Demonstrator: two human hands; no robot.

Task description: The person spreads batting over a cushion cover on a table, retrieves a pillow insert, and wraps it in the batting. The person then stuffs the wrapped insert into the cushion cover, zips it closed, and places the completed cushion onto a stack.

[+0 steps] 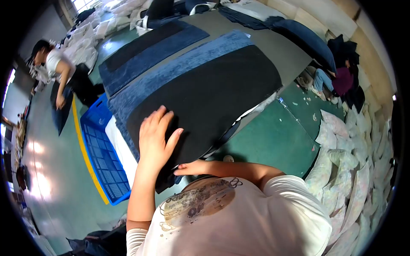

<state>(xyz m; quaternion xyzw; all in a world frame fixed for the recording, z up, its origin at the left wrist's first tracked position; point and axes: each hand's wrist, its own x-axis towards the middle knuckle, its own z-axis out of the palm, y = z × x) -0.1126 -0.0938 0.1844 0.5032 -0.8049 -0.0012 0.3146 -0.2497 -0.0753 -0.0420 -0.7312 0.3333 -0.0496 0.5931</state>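
My left hand (pixel 157 134) lies spread on the near left part of a black fabric piece (pixel 213 85), palm down. That piece rests over blue textured fabric (pixel 158 79) on the table. At the near edge of the black fabric, my right hand (pixel 190 167) has its fingers pressed together around the hanging dark edge; the fingertips are partly hidden. Farther back lies another dark piece (pixel 143 47) on blue cloth (pixel 188 37).
A blue crate (pixel 106 160) stands left of the table. Beyond it a person (pixel 60 64) holds a dark cushion (pixel 61 109). At the right are a seated person (pixel 341 81) and stacked pillows (pixel 341 166). A grey tabletop (pixel 288 53) shows at the back.
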